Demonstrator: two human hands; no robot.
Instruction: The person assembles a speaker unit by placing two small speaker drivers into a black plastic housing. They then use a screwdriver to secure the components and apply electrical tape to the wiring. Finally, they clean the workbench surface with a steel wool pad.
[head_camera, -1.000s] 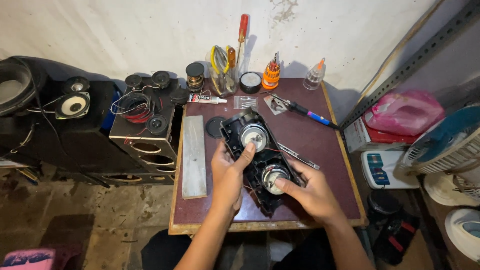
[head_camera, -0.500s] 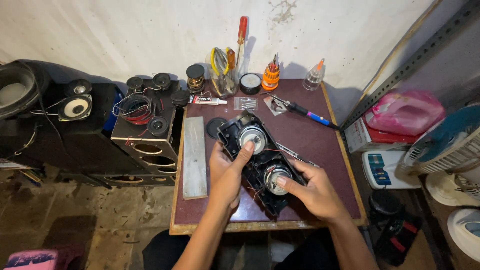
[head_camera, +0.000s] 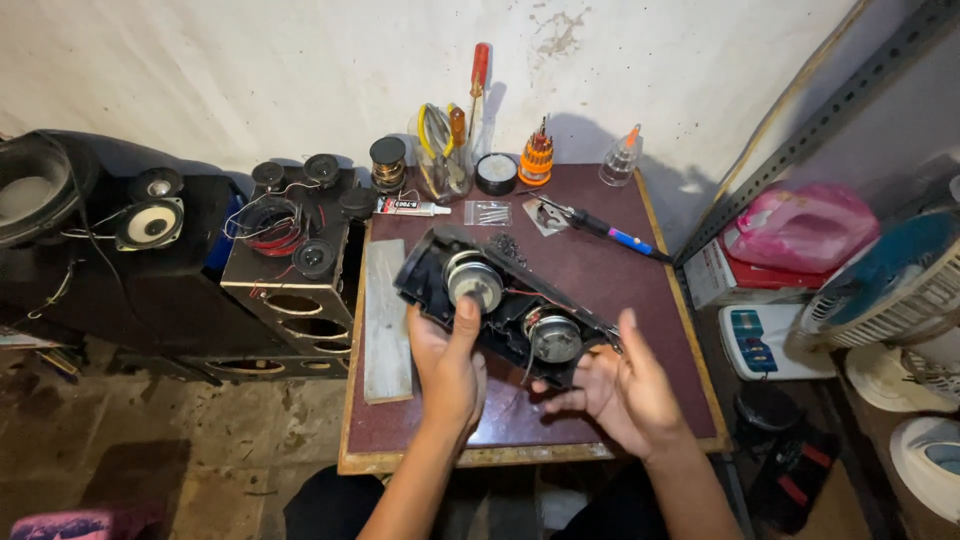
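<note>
Tilting the black speaker housing (head_camera: 505, 305) up off the table (head_camera: 600, 270) w/ both hands, so its two round drivers face the camera. Left hand (head_camera: 450, 365) grips near edge, thumb pressed on top; right hand (head_camera: 620, 390) cups underneath the lower end, fingers (head_camera: 560, 400) loosely spread. Soldering iron (head_camera: 600, 225) lies behind.

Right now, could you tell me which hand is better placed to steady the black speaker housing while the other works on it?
Probably the left hand: it grips the speaker housing from beneath, thumb on its edge. The right hand is open beside the lower end.
</note>
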